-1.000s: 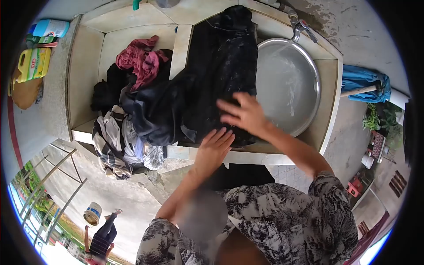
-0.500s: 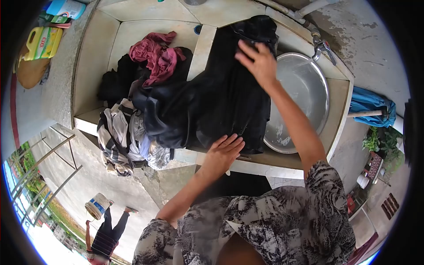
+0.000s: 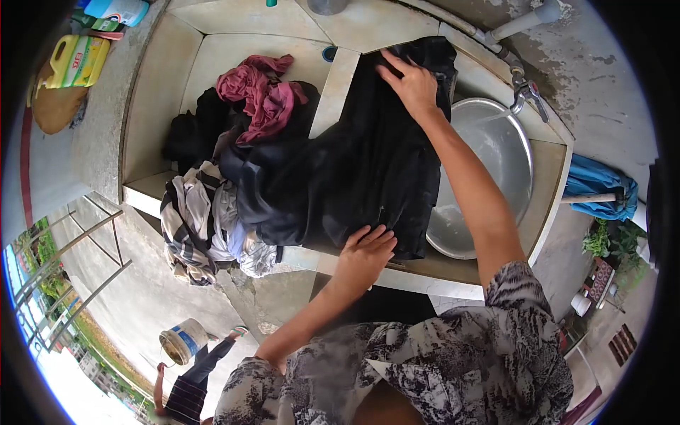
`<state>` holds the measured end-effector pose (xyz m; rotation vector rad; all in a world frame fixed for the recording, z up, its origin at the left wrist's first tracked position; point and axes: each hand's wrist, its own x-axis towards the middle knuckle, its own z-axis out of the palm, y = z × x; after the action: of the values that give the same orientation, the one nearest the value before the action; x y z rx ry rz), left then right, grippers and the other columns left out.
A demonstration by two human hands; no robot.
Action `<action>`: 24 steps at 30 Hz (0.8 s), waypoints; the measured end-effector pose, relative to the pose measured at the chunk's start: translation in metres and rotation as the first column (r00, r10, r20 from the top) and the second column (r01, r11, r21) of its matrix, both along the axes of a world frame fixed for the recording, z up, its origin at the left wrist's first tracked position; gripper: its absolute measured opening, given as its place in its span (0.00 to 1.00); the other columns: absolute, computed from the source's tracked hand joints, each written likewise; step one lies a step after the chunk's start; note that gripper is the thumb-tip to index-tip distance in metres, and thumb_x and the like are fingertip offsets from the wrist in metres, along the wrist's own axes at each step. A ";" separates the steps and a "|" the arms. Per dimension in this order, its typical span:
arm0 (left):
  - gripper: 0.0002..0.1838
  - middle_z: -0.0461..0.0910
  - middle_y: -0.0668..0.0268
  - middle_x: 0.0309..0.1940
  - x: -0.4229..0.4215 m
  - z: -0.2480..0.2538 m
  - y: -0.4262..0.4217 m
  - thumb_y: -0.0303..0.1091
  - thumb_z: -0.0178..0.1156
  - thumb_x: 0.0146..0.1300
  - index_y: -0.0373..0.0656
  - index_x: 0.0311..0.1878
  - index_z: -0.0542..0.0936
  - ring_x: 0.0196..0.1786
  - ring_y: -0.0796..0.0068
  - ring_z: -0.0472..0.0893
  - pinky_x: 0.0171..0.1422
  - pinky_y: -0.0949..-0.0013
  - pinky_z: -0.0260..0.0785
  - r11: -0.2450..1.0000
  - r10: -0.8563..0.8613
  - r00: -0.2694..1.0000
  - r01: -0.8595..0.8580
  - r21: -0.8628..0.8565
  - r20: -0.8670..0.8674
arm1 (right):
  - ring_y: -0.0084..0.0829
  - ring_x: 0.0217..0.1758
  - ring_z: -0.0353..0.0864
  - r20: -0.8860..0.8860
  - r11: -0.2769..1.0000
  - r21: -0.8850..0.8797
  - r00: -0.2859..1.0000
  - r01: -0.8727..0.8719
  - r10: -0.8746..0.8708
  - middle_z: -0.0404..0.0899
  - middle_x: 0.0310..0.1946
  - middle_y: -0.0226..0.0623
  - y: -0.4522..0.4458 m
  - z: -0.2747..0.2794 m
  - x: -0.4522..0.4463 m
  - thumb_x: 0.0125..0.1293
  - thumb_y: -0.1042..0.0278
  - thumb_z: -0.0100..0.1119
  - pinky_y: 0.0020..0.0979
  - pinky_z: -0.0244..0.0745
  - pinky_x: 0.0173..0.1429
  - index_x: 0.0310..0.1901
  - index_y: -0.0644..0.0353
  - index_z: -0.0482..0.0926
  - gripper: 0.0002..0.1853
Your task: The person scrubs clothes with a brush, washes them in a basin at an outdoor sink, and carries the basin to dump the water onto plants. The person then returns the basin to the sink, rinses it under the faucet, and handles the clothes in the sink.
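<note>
A black garment (image 3: 326,184) lies spread over the sink's washing slab and trails left across the divider. My left hand (image 3: 365,258) rests flat on its near edge, fingers extended. At the garment's far end my right hand (image 3: 416,91) lies on the cloth with the fingers apart, thumb and index near its left edge. A metal basin (image 3: 489,152) stands to the right, partly behind my right forearm; it seems to hold water. In the left compartment sit a maroon cloth (image 3: 265,99) and dark clothes (image 3: 188,134). Striped and light garments (image 3: 191,212) hang over the front rim.
A tap (image 3: 524,92) juts over the basin. Yellow jug (image 3: 78,60) and blue container (image 3: 117,10) stand on the left ledge. A blue cloth (image 3: 598,184) with a stick is right of the sink. Behind, a person (image 3: 188,393) carries a white bucket (image 3: 183,340).
My right hand has moved slightly farther up the black garment and settled on its far end. My left hand stays near the front edge. The person with the bucket has moved rightward.
</note>
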<state>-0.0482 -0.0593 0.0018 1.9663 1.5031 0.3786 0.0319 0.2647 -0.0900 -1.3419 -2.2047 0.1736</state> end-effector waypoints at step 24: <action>0.28 0.73 0.60 0.63 0.007 0.000 -0.014 0.23 0.57 0.52 0.44 0.61 0.75 0.69 0.59 0.68 0.71 0.58 0.58 0.997 0.065 0.994 -0.062 0.045 -0.087 | 0.39 0.41 0.77 -0.087 0.851 -0.093 0.855 -0.517 0.511 0.75 0.42 0.39 -0.139 0.045 0.067 0.55 0.48 0.69 0.37 0.75 0.44 0.56 0.34 0.82 0.24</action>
<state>-0.0408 -0.0732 0.0016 1.9948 1.6286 0.3576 0.0993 0.1259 -0.0452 -0.7498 -2.4879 0.5370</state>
